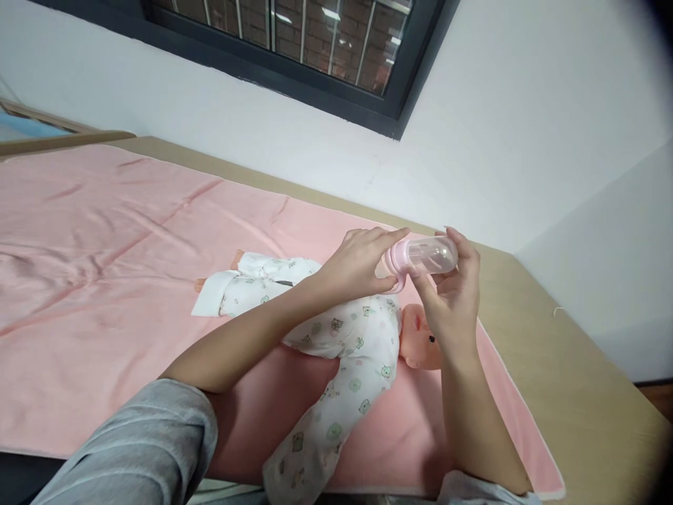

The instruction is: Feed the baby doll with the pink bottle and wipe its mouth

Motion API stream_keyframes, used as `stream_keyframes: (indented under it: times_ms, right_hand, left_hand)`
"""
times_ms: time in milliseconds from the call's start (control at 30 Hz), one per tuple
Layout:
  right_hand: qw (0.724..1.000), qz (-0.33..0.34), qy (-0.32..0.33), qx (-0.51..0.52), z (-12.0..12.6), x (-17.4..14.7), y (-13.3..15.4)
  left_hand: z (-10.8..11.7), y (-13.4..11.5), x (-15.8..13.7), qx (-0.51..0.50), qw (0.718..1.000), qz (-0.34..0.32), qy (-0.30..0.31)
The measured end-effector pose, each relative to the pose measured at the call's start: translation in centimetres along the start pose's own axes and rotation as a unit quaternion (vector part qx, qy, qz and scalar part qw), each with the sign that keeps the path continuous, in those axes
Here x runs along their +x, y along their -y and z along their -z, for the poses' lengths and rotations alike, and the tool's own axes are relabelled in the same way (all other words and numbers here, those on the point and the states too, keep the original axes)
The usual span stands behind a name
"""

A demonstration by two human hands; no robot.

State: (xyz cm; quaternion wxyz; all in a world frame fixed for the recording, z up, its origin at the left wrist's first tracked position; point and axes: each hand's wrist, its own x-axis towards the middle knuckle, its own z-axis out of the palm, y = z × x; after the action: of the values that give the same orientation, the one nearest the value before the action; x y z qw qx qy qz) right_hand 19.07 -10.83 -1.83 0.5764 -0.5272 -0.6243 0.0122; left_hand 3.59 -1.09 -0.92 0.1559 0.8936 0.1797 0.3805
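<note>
Above the doll's chest, a baby bottle (400, 257) with a pink collar and handle lies almost level between my hands. My left hand (360, 261) is wrapped round its body, which is mostly hidden by the fingers. At the other end, my right hand (456, 298) holds the clear domed cap (434, 254) between thumb and fingers. The cap sits against the pink collar. Below lies a baby doll (347, 326) on its back, in white clothes with a small green animal print. My right forearm and hand partly cover its head (419, 337).
A pink blanket (131, 280) with creases is spread over a wooden table (568, 365). White wall (568, 140) rises behind the table, with a dark-framed barred window (315, 42). A wooden edge with something blue (31, 128) shows at the far left.
</note>
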Motion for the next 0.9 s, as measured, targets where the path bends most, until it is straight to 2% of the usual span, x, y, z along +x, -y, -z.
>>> stream_keyframes:
  times_ms: [200, 433, 667, 900]
  right_hand:
    - [0.998, -0.005, 0.059, -0.028, 0.0, -0.2, 0.5]
    - [0.992, -0.063, 0.075, 0.074, -0.7, -0.1, 0.3]
    - [0.989, -0.071, 0.102, 0.079, -0.1, -0.1, 0.3]
    - [0.992, -0.070, 0.090, 0.060, -0.2, -0.2, 0.0]
  left_hand:
    - [-0.1, -0.2, -0.1, -0.043, 0.999, -0.004, 0.009]
    - [-0.1, -0.3, 0.2, -0.093, 0.995, -0.010, -0.021]
    - [0.1, -0.5, 0.2, -0.107, 0.993, 0.016, -0.043]
    - [0.8, -1.2, 0.0, -0.145, 0.989, 0.015, 0.011]
